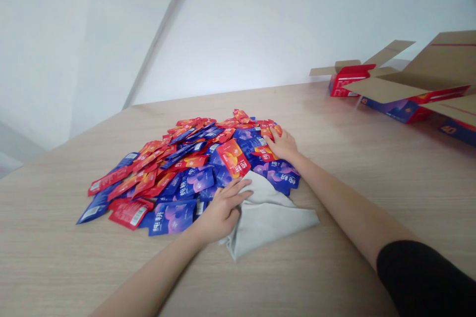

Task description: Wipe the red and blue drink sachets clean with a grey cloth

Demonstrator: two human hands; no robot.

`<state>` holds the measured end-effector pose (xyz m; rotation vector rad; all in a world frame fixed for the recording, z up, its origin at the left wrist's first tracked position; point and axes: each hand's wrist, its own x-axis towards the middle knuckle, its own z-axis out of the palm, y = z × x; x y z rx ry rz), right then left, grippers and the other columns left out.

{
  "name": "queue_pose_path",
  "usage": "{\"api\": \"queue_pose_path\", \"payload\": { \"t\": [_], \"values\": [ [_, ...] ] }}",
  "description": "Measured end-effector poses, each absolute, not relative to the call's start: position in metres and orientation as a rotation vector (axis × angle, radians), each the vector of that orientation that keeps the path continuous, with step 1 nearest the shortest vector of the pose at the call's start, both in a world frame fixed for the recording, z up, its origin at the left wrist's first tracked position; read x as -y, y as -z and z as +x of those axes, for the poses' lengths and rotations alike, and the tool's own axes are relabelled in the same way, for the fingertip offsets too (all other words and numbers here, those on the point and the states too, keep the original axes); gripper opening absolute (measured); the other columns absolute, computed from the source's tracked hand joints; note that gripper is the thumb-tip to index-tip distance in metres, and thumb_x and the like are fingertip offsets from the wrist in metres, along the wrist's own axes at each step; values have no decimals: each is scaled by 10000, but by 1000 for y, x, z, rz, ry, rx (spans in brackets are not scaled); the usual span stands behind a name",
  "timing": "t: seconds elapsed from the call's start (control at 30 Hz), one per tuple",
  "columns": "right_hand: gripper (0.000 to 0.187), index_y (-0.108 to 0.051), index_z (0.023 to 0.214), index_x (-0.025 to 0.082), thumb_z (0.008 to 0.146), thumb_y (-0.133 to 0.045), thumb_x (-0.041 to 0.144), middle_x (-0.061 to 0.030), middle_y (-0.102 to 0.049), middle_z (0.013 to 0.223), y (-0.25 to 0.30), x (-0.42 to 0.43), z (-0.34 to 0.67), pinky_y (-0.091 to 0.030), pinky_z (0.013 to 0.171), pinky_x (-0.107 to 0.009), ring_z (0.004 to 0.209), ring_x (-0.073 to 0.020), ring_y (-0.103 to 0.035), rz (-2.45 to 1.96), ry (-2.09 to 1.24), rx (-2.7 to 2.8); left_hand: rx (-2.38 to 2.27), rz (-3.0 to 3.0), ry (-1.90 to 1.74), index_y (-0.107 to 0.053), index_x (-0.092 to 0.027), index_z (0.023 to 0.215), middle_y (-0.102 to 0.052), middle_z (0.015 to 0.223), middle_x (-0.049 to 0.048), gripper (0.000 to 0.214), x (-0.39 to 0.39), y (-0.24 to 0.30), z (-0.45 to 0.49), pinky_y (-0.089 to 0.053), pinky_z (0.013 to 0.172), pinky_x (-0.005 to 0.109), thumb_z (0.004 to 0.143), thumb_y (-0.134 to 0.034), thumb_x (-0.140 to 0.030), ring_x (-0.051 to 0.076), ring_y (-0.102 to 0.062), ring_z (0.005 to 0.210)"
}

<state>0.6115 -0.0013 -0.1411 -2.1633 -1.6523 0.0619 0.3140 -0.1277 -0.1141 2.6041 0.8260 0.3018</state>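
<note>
A large heap of flat foil sachets [178, 168] in red and blue, printed with Chinese characters, lies spread on the table. My left hand [223, 209] rests at the heap's near edge, its fingers lying across the rim of a crumpled grey cloth [269, 215]. The cloth is partly tucked under the sachets. My right hand [282, 143] lies on the far right side of the heap, its fingers on red and blue sachets. Neither hand clearly holds anything. A red sachet [233, 158] lies on top, close to the cloth.
The light wood-grain table [372, 198] meets a white wall at the back. Open cardboard boxes [409, 84] with red and blue printing stand at the upper right, their flaps spread out. A smaller red box [347, 79] stands beside them.
</note>
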Motion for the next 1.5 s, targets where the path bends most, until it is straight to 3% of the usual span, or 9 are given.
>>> {"api": "queue_pose_path", "payload": {
  "t": [0.27,0.4,0.57,0.7,1.0,1.13,1.27,1.37,1.5],
  "values": [
    [776,-329,1522,221,924,-237,706,-184,-343,1516,141,-20,584,-233,1109,-519,1375,-355,-326,-2088,-108,1611,-874,2588,-384,-527,-226,1364,-358,1555,78,701,116,117,309,-263,1135,616,734,-370,41,315,-237,1468],
    [742,-368,1499,229,925,-307,696,-169,-358,1515,143,-24,582,-222,1118,-532,1376,-347,-332,-2003,-151,1565,-806,2558,-573,-578,-203,1301,-439,1500,92,656,114,122,306,-293,1156,542,750,-337,60,268,-329,1434],
    [552,-442,1415,199,962,-484,512,-126,-457,1437,134,-13,593,-353,1067,-548,1284,-291,-463,-1830,-153,1429,-743,2423,-892,-694,-196,1048,-620,1285,83,514,139,114,306,-482,1003,374,768,-332,38,201,-585,1193],
    [446,-513,1327,191,950,-553,425,-116,-493,1384,124,24,609,-428,1012,-523,1221,-275,-510,-1712,-121,1332,-854,2169,-1001,-728,-211,884,-675,1177,47,458,176,88,325,-498,947,357,781,-330,-8,194,-633,1088],
    [276,-653,1057,216,902,-442,307,-76,-641,1132,115,180,656,-504,891,-347,1042,-210,-606,-1518,-232,1718,-547,1812,-625,-720,-188,783,-724,1028,22,410,231,67,379,-482,922,334,660,-371,-12,187,-662,971],
    [451,-545,1291,204,893,-495,410,-107,-592,1280,126,200,648,-489,930,-382,1114,-241,-586,-1632,-217,1797,-519,1861,-479,-687,-181,798,-693,1051,40,405,236,94,396,-450,970,350,584,-392,-3,201,-622,1048],
    [634,-529,1302,133,805,-635,512,-187,-575,1288,134,194,623,-382,1045,-482,1210,-342,-508,-1823,-117,1845,-555,1865,-448,-630,-171,1026,-628,1133,64,450,232,99,397,-404,1022,375,622,-479,-42,221,-558,1120],
    [518,-561,1249,101,866,-603,449,-209,-592,1239,133,191,615,-366,1053,-482,1200,-329,-514,-1944,-77,1862,-577,1861,-338,-580,-151,1089,-633,1050,58,384,227,92,388,-456,925,333,707,-560,-125,204,-584,1007],
    [416,-568,1246,135,943,-549,420,-131,-621,1201,130,198,637,-431,999,-475,1105,-243,-589,-2065,-112,1852,-587,1887,-122,-631,-147,923,-616,812,0,162,223,81,374,-440,657,234,793,-606,-239,144,-558,736]
  ]
}}
